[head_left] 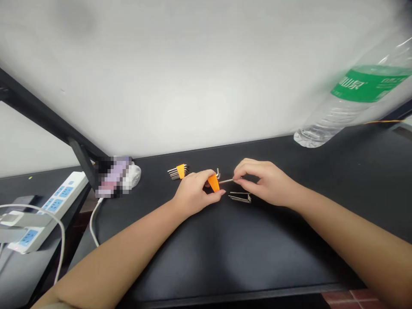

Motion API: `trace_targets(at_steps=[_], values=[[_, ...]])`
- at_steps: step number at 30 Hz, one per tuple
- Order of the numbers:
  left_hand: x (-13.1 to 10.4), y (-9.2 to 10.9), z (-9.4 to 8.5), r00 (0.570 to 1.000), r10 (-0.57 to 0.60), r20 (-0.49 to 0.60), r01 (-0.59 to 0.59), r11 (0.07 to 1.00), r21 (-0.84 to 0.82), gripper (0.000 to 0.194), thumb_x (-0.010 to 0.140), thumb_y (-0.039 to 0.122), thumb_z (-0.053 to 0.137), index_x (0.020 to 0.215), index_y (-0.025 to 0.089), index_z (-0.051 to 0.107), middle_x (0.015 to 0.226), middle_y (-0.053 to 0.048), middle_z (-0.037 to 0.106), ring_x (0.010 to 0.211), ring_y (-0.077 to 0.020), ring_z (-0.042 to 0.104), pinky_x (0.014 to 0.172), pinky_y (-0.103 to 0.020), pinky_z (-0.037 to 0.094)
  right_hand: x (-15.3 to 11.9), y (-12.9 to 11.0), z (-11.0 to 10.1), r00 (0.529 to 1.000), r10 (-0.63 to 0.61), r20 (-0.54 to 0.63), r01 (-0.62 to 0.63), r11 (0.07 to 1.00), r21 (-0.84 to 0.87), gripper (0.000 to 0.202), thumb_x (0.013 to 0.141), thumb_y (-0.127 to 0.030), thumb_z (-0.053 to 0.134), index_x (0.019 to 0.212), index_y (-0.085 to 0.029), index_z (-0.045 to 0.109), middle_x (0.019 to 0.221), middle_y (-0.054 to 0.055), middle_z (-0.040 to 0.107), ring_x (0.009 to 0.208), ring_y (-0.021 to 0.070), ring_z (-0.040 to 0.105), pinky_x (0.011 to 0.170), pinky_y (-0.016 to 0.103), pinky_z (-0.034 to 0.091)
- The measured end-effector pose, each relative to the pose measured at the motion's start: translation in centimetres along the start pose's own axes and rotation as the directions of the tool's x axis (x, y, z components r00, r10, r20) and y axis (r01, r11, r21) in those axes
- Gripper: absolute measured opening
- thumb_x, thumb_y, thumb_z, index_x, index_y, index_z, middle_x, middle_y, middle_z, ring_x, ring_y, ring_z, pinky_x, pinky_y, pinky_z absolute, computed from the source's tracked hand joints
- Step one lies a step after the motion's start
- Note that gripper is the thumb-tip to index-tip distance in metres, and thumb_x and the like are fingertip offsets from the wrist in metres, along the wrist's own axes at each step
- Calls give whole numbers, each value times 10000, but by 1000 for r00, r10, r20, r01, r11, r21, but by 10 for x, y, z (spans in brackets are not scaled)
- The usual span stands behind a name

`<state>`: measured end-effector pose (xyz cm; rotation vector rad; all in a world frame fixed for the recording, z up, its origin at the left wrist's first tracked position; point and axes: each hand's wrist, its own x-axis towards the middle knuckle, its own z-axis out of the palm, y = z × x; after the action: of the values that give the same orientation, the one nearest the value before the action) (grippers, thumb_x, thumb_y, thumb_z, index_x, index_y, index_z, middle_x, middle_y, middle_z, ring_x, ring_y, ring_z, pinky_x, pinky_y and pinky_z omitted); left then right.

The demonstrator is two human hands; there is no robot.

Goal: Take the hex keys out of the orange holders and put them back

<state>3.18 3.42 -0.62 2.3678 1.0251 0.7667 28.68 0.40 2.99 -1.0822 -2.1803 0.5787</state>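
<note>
Both hands are above the black counter [206, 266], closed in pinch grips. Left hand [195, 193]: thumb and curled fingers clasp a wedge-shaped orange plastic holder [213, 183]. Right hand [265, 180]: thumb and fingertips pinch one end of a thin silver metal rod [226, 181], whose other end meets the holder's right side; whether it is inserted cannot be told. A bent silver metal key [218, 172] shows just behind the holder. Between the hands, nearer the viewer, lie several loose L-shaped silver metal keys [240, 197]. Beyond the left hand lies a second orange holder filled with a row of silver keys [181, 171]. Farther out: right, a clear plastic bottle with a green label [363, 86]; left, a white power strip with blue sockets [56, 206].
</note>
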Motion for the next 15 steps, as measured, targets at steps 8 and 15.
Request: trace_targets(at_steps=[8, 15], values=[[0, 0, 0, 1000, 24, 1, -24, 999, 23, 359, 836, 436, 764, 1083, 225, 611, 877, 6, 702, 771, -166, 656, 782, -318, 530, 1, -5, 5, 996, 46, -74, -45, 999, 19, 102, 953, -210, 605, 928, -235, 702, 975, 51, 731, 875, 202, 672, 752, 334, 527], [-2, 1, 1, 996, 92, -4, -91, 995, 43, 384, 832, 460, 768, 1092, 218, 622, 833, 12, 698, 748, -161, 649, 779, -310, 508, 0, -13, 20, 996, -9, -87, 4, 998, -61, 148, 975, -185, 573, 940, -228, 710, 949, 48, 742, 861, 199, 679, 772, 339, 530]])
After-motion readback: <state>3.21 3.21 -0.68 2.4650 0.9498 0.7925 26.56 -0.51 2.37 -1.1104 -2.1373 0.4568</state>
